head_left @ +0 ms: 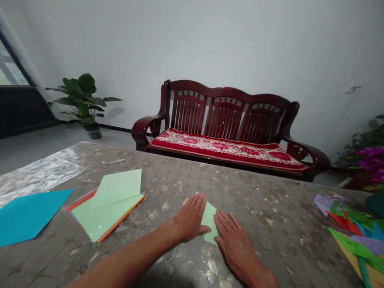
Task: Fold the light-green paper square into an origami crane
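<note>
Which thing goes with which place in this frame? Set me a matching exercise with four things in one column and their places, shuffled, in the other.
Things
1. Light-green paper
2. Blue sheet
3. Red flowered cover
4. Leafy plant

Places
A. On the seat of the wooden bench
B. In a dark pot on the floor
C. Between the left hand and the right hand
D. At the left of the picture, on the table

Pairs: 1-C, 2-D, 3-A, 4-B

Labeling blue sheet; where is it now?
Head view, far left: the blue sheet lies on the table, left of the stack of coloured paper.
</note>
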A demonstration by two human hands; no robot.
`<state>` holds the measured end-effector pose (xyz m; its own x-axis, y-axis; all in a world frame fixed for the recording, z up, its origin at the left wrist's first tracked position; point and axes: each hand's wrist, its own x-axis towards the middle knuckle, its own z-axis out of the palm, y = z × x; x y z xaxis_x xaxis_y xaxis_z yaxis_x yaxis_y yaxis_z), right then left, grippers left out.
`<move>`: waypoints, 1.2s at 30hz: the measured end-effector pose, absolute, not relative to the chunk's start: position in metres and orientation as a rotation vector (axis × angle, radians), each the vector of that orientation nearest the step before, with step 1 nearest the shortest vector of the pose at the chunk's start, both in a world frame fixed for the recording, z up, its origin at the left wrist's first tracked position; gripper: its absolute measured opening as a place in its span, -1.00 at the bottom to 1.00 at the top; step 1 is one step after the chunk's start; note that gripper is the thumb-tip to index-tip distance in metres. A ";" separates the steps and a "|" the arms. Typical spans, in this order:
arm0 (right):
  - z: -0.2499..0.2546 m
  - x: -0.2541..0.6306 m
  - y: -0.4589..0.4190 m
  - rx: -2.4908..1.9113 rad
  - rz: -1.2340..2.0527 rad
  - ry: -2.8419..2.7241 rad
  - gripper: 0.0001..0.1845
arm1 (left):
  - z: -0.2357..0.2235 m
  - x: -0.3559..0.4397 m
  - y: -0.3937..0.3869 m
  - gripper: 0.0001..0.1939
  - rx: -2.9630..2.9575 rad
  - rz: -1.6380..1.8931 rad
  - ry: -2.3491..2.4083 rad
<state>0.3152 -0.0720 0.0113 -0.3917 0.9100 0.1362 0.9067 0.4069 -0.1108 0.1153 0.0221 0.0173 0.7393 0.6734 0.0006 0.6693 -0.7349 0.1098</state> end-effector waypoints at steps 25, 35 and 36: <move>0.022 0.302 -0.061 -1.926 -0.117 -2.201 -0.47 | 0.011 0.087 -0.004 -0.15 2.742 0.112 1.072; 0.013 0.306 -0.022 -1.894 0.109 -1.671 -0.59 | 0.023 0.120 0.006 0.18 2.203 0.376 1.395; 0.014 0.305 -0.020 -1.871 0.188 -1.563 -0.55 | 0.022 0.124 0.007 0.15 2.166 0.433 1.423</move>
<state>0.3054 -0.0197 0.0145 0.2673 0.9137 0.3062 0.8150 -0.0449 -0.5777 0.1239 0.0067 0.0222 0.4002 0.9164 -0.0122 0.7542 -0.3217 0.5725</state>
